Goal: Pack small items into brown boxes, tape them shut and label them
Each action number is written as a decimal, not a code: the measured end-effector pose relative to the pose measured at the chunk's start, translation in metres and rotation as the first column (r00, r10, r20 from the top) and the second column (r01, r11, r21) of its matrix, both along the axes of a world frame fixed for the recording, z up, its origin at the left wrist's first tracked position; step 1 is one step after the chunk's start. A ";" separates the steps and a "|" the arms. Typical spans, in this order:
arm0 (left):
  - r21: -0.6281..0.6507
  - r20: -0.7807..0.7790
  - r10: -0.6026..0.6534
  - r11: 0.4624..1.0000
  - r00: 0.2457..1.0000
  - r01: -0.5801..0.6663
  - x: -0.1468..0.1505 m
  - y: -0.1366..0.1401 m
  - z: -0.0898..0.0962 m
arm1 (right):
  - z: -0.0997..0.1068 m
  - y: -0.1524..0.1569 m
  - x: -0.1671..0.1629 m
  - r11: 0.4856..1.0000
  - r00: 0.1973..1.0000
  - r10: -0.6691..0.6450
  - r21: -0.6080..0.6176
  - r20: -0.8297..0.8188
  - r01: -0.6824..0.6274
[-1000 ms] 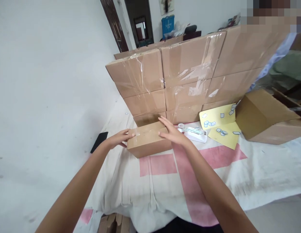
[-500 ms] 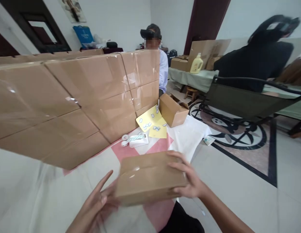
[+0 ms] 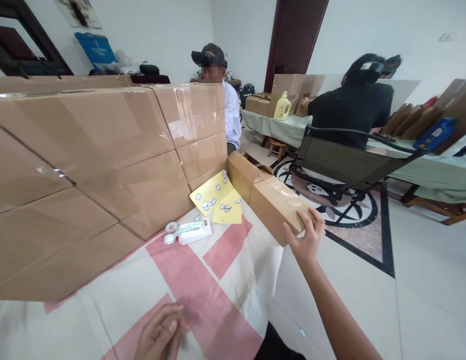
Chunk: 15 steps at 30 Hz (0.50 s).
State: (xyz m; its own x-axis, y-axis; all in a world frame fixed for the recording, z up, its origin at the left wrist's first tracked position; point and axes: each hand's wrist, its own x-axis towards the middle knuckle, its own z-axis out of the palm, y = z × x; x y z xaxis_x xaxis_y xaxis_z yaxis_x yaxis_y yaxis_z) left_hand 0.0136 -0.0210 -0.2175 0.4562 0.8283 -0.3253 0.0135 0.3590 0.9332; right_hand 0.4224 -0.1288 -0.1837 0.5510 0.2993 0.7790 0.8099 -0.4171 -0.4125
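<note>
My right hand (image 3: 307,231) grips the near end of a closed cardboard box (image 3: 278,202), thumb on one side and fingers over the top edge. The box stands along the table's right side, its far end against an open-topped cardboard box (image 3: 242,172). Low over the tablecloth (image 3: 233,260), my left hand (image 3: 161,330) has its fingers curled in, with nothing visible in them. Yellow sheets (image 3: 227,210) bearing small white stickers lie left of the boxes. Nearer me are a white tape dispenser (image 3: 195,232) and a tape roll (image 3: 171,228).
A wall of stacked, taped cartons (image 3: 135,160) fills the left side, with a person in a cap (image 3: 230,115) behind it. To the right, another person (image 3: 353,105) sits in a folding chair (image 3: 349,160) at a second table (image 3: 255,122), where a yellow bottle (image 3: 282,106) stands.
The closed box went from between both hands to the table's right side, beside the open box. My left hand came off it and curled; my right hand stayed on it. The view turned right.
</note>
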 end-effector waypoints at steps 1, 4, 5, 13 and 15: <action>0.002 -0.001 -0.022 1.000 1.000 0.022 -0.002 0.002 -0.002 | 0.002 0.010 0.006 1.000 1.000 -0.017 -0.024 -0.003 0.017; 0.023 -0.009 -0.036 0.999 0.999 0.036 -0.006 0.004 -0.012 | 0.003 0.043 0.028 0.999 0.999 -0.039 -0.035 -0.010 0.039; 0.036 -0.020 -0.024 0.999 1.000 0.025 -0.006 0.004 -0.015 | 0.002 0.057 0.035 0.999 0.999 -0.041 -0.032 -0.019 0.040; 0.081 -0.085 -0.118 0.989 0.989 0.125 0.003 0.008 -0.010 | 0.016 0.156 0.060 0.992 0.982 -0.043 -0.122 -0.186 0.020; 0.088 -0.072 -0.134 0.986 0.988 0.140 0.006 0.009 -0.007 | 0.028 0.162 0.055 0.981 0.975 -0.043 -0.195 -0.216 0.000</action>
